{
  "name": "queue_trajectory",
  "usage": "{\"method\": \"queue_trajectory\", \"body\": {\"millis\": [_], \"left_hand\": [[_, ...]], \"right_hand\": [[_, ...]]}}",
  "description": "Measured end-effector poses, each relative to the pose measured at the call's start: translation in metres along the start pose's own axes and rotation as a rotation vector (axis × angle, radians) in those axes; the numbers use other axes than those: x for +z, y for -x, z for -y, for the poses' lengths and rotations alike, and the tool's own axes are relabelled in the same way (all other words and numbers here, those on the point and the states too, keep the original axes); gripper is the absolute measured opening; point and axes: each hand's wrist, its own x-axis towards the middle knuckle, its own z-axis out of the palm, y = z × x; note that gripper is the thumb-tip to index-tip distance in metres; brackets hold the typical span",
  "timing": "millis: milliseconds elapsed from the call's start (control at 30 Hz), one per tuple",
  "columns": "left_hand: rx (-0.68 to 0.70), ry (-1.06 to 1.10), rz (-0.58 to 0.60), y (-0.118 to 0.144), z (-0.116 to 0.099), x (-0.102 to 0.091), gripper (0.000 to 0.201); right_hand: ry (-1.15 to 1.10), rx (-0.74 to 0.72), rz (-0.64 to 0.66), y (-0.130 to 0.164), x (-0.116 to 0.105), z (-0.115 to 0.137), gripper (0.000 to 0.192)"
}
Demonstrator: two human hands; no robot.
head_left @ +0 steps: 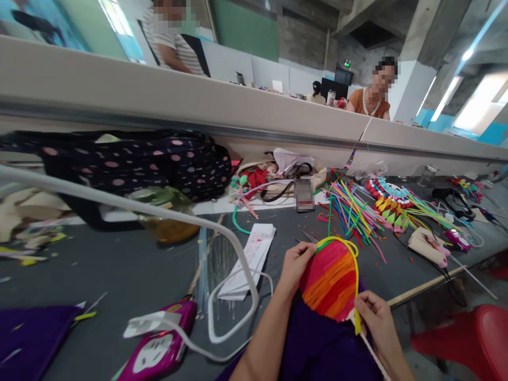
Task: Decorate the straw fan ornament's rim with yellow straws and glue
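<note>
Left hand (294, 263) covers the left rim of the striped fan (331, 280) — fingertips hidden behind it. Fan's lower edge hidden by the right hand (375, 313) and the purple cloth (317, 344). Both forearms cut off by the bottom edge. Pink power strip (161, 346) partly cut off at the bottom, white cable (119, 203) runs out the left edge. Red chair (472, 333) cut by the right edge. Small item (304, 194) on the table is pixelated — can't tell what it is. Far-right clutter (468, 188) too small to identify.
</note>
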Motion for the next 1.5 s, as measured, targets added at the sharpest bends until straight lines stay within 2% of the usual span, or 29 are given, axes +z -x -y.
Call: {"method": "queue_trajectory", "body": {"millis": [167, 567, 867, 1133, 1333, 1500], "left_hand": [[0.001, 0.022, -0.001, 0.0, 0.0, 0.0, 0.026], [-0.005, 0.029, 0.014, 0.0, 0.004, 0.0, 0.025], [-0.045, 0.054, 0.04, -0.001, 0.004, -0.002, 0.025], [-0.08, 0.095, 0.014, -0.001, 0.005, -0.002, 0.02], [-0.121, 0.1, -0.013, 0.0, 0.004, 0.001, 0.025], [-0.18, 0.134, -0.004, 0.003, 0.001, 0.003, 0.023]], "right_hand": [[0.01, 0.0, 0.081, -0.004, -0.006, 0.002, 0.038], [0.033, 0.004, 0.061, -0.007, -0.009, -0.002, 0.041], [0.047, -0.031, 0.151, -0.013, -0.018, 0.002, 0.044], [0.04, -0.048, 0.022, -0.026, -0.034, 0.022, 0.053], [-0.072, -0.183, -0.259, -0.042, -0.073, 0.038, 0.045], [-0.183, -0.342, -0.39, -0.05, -0.095, 0.056, 0.04]]}}
